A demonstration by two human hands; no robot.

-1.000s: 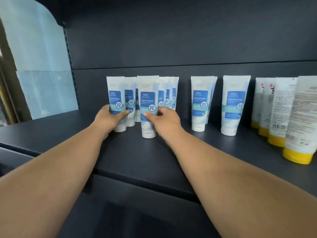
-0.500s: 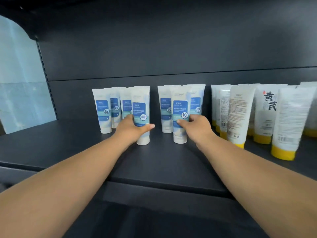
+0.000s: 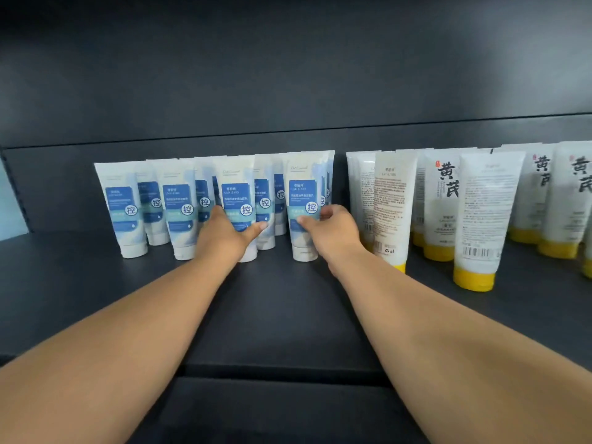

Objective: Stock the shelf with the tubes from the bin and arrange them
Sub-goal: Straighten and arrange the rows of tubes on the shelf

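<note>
- Two bare hands work on the dark metal shelf (image 3: 288, 315): our left hand (image 3: 224, 235) wraps a white tube with blue label (image 3: 238, 206), thumb across its front, other fingers hidden behind.
- Our right hand (image 3: 333, 232) pinches a second blue-label tube (image 3: 302, 206), thumb in front, fingers curled at its right edge.
- Both tubes stand upright on their caps in the front row, the right one near the white tubes with yellow caps (image 3: 480, 219).
- We judge the step is arranging; the bin is not in view.
- Next we should align these fronts without tipping the neighbours.
</note>
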